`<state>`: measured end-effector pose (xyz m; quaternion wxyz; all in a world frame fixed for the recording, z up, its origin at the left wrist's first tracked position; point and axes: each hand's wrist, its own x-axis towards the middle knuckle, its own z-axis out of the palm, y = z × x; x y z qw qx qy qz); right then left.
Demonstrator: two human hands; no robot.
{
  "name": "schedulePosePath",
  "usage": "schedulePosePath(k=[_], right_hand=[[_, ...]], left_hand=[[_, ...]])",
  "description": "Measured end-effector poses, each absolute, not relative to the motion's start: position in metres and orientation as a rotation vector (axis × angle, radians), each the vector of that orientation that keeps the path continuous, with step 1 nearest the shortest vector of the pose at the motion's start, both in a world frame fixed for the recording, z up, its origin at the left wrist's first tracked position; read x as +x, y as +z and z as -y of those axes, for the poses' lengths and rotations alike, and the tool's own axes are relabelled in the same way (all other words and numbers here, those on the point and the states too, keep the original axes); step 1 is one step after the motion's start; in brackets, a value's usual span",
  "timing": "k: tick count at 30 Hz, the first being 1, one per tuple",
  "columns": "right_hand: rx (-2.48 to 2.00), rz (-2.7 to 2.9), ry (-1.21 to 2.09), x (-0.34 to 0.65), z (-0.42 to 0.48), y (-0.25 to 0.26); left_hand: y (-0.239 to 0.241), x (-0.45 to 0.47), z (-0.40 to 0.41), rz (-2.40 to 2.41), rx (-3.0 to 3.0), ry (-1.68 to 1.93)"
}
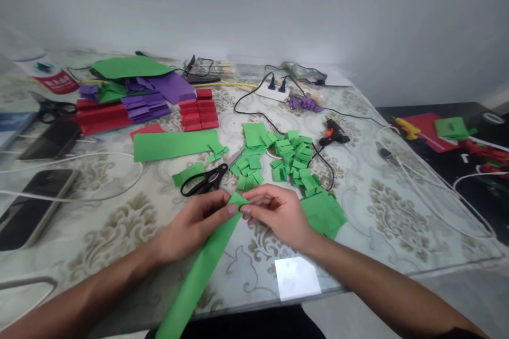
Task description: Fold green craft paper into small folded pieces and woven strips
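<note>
A long green paper strip [202, 265] runs from the table's near edge up to my hands. My left hand [191, 225] and my right hand [276, 212] both pinch the strip's far end, where it is folded over. Black-handled scissors [207, 180] lie just beyond my left hand. Several small folded green paper pieces [292, 156] are scattered behind my right hand, and a stack of green squares [324, 214] lies to its right.
A wide green strip [175, 144], red [199, 108] and purple [145, 106] folded papers sit farther back. A black glue gun [333, 132], a power strip [273, 91] and cables lie behind. Two phones [29, 206] rest at left. A dark side table [457, 143] stands at right.
</note>
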<state>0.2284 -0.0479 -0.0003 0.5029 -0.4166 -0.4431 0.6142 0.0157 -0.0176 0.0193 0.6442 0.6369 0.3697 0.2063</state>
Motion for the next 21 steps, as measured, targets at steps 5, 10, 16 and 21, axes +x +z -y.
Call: schedulePosePath(k=[5,10,16,21], right_hand=[[-0.973,1.107,1.484,0.224,0.0526,-0.0006],[-0.988,1.113,1.471,0.2242,0.053,-0.0008],[-1.03,1.152,1.472,0.2284,0.0518,0.0021],[-1.045,1.18,1.442,0.2302,0.0518,0.0033]], left_hand=[[0.0194,0.0168,0.0195,-0.86,1.454,0.516],[0.022,0.0169,0.0219,-0.874,1.417,0.538],[0.0237,0.0155,0.0211,-0.865,1.387,0.558],[0.0221,0.0139,0.0206,-0.867,1.403,0.543]])
